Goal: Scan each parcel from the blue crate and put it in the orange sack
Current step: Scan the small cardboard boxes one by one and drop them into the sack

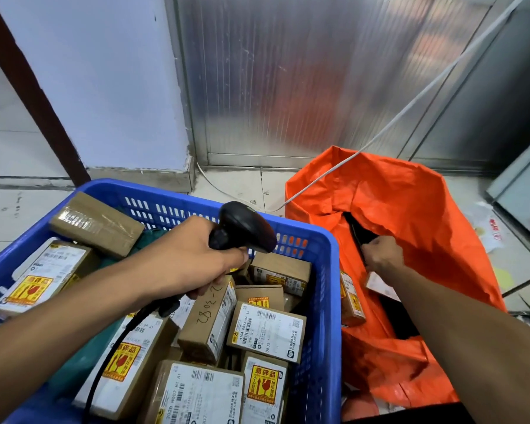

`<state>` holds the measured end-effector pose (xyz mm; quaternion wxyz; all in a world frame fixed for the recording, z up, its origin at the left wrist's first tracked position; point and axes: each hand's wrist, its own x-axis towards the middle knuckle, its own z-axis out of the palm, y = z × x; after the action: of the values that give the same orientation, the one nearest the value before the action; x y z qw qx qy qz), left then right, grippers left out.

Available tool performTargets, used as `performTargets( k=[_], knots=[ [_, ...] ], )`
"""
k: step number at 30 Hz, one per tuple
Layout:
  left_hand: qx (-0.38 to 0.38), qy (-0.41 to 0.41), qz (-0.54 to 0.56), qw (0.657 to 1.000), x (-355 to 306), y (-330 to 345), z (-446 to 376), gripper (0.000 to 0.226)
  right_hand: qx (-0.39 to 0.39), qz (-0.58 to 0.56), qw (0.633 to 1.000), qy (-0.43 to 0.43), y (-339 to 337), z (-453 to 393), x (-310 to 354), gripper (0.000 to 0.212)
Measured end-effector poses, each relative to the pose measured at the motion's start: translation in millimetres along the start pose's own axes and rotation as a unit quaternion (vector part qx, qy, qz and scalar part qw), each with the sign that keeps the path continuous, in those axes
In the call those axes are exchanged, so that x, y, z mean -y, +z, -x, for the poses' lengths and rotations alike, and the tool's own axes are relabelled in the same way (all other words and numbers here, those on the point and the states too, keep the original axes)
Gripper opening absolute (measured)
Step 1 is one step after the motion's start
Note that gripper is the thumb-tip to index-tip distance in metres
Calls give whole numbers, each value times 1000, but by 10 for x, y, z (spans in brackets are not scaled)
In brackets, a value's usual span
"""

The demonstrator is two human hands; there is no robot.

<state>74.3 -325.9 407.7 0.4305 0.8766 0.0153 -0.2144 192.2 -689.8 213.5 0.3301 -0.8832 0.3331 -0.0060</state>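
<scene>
Parcels fill the blue crate at about 7 o'clock in the view, most of them brown cardboard boxes with white shipping labels. Above them the left hand has its grip wrapped tight around the handle of a black barcode scanner, whose head points toward 3 o'clock; its black cable drops from the handle toward 7 o'clock, across the boxes. Just under that hand lies a carton with handwritten digits, tilted on its side. Beside it, toward 5 o'clock, sits a labelled white-faced box, and below that a box with a yellow and red fragile sticker. Another fragile-stickered box rests against the crate's wall at 9 o'clock, and a plain taped box leans near the far wall at 10 o'clock.

At 3 o'clock the orange sack stands open, touching the crate's side. The right hand reaches into its mouth with fingers curled; whether its grip holds anything I cannot tell, since the fingers are turned away. A small labelled parcel stands upright inside the sack against the crate wall, and a pale flat parcel lies just below the right wrist.

A white cord runs from 1 o'clock down across the sack's rim to the tiled floor. Scraps of paper lie on the floor at 3 o'clock.
</scene>
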Motion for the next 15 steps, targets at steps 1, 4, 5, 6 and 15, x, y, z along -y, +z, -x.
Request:
performTargets(
  k=[1,4,5,6,15],
  knots=[
    [1,0,3,1000,7,-9,7,30,-9,-1,1000,-27,-12,67,100,29],
    [0,1,5,1000,19,-29,34,29,-31,8,995,-99,-48,210,346,19],
    [0,1,3,1000,18,-36,43,30,-43,12,992,-116,-46,231,403,18],
    [0,1,2,1000,16,-41,54,31,-57,14,989,-133,-39,251,451,17],
    [-4,2,13,1000,35,-97,130,31,-68,101,922,-367,156,840,899,13]
  ],
)
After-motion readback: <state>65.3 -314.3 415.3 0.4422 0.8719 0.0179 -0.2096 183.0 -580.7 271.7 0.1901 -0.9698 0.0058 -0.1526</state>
